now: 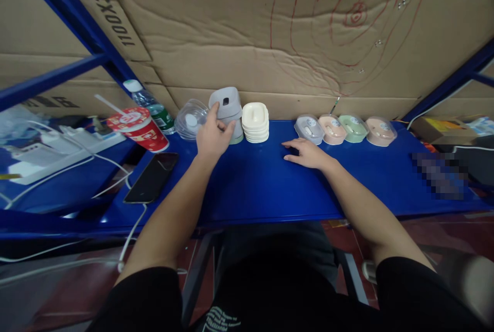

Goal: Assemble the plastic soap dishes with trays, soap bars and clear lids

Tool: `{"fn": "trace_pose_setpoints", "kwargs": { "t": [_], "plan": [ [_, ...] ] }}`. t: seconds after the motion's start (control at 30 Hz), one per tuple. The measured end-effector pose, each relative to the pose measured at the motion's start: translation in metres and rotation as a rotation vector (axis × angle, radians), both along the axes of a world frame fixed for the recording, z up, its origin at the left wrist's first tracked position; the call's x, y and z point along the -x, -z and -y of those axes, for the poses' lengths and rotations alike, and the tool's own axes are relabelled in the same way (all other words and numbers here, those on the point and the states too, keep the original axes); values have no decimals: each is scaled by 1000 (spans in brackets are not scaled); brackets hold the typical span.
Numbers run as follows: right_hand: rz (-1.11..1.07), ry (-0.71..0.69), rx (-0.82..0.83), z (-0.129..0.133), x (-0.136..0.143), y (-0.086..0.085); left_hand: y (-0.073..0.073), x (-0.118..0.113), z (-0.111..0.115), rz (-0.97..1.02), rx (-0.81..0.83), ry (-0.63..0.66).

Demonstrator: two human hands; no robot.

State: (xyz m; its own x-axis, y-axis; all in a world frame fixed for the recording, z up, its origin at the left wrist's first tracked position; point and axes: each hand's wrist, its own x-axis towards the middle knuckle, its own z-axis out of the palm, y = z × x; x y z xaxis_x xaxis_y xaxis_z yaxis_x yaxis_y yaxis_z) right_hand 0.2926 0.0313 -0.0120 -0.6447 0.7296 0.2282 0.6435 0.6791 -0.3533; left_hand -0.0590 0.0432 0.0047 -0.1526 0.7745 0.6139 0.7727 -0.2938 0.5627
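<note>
My left hand [214, 139] is at a stack of grey box bases [226, 103], its index finger at the front edge of the top one and its thumb apart in front. A dark oblong spot shows in that top base; a pale green piece lies at the bottom. Left of the hand stand nested clear plastic lids [190, 118], partly behind it. To the right rises a pile of cream inserts [256, 122]. My right hand [306, 153] rests over the blue table, fingers stretched and empty, just in front of a grey clear-lidded box [309, 128].
Pink, green and peach lidded boxes [355, 128] continue that row. At left are a red paper cup [141, 128] with a straw, a water bottle [154, 108], a phone [151, 177], and a power strip [73, 152] with white cables. Cardboard [216, 23] walls the back.
</note>
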Motion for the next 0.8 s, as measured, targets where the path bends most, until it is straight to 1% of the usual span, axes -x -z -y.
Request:
{"fn": "trace_pose_setpoints", "kwargs": {
  "t": [0.07, 0.13, 0.2, 0.3, 0.4, 0.47, 0.5, 0.57, 0.6, 0.63, 0.67, 0.73, 0.8],
  "plan": [
    [6, 3, 3, 0, 0, -1, -3, 1, 0, 15, 29, -22],
    [5, 2, 2, 1, 0, -1, -8, 6, 1, 50, 1, -59],
    [3, -8, 0, 1, -1, -1, -15, 16, 0, 79, -84, -127],
    [10, -23, -4, 0, -2, 0, -25, 39, -2, 75, -215, -256],
    [19, -28, -8, -1, -2, 2, -26, 60, -7, 112, -211, -299],
    [22, -28, -6, -2, -2, 3, -24, 64, -10, 127, -218, -290],
    [24, -26, -4, -2, -2, 3, -22, 62, -10, 107, -246, -276],
    [28, -25, -3, -2, -2, 4, -18, 48, -6, 10, -306, -205],
    [30, -26, -3, -2, -1, 3, -16, 37, -3, -54, -323, -143],
    [32, -27, -3, -1, -1, 3, -14, 24, 2, -124, -305, -58],
    [33, -29, -3, -1, -1, 2, -11, 10, 7, -177, -272, 29],
    [29, -29, 0, 0, -1, 1, -5, -18, 18, -297, -139, 225],
    [25, -26, 3, 1, 0, 0, 3, -41, 25, -373, 34, 336]
  ]
}}
